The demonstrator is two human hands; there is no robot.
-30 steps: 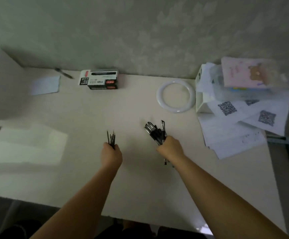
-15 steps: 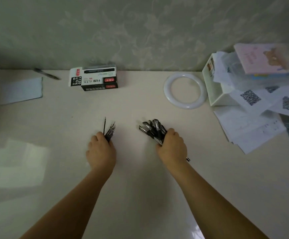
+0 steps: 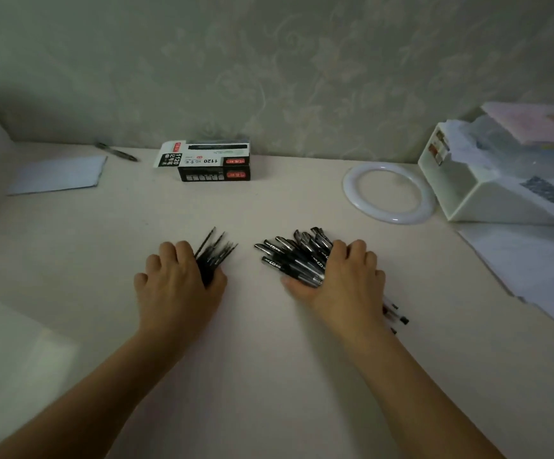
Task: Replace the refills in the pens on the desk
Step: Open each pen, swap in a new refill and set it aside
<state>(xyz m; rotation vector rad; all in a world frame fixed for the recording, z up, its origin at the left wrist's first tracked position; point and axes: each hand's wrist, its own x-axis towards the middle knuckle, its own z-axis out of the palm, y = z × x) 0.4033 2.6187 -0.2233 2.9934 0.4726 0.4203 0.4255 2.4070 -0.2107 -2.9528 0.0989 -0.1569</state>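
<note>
Several thin black refills [image 3: 216, 251] fan out on the pale desk [image 3: 269, 359] from under my left hand [image 3: 179, 283], which lies over their rear ends with thumb and fingers curled round the bundle. To the right, a bundle of several black capped pens [image 3: 297, 256] lies on the desk with my right hand [image 3: 341, 279] gripping it; the caps point away to the left, and the pens' rear ends stick out behind my wrist.
A black-and-white refill box [image 3: 209, 160] sits near the wall. A single pen [image 3: 116, 152] and a blue paper [image 3: 60, 175] lie at the far left. A white ring [image 3: 389, 192], a white organiser [image 3: 487, 193] and loose papers [image 3: 527, 260] crowd the right.
Both hands have come down from holding the bundles upright to laying them flat on the desk, and the refills and pens have fanned out. The view has tilted closer.
</note>
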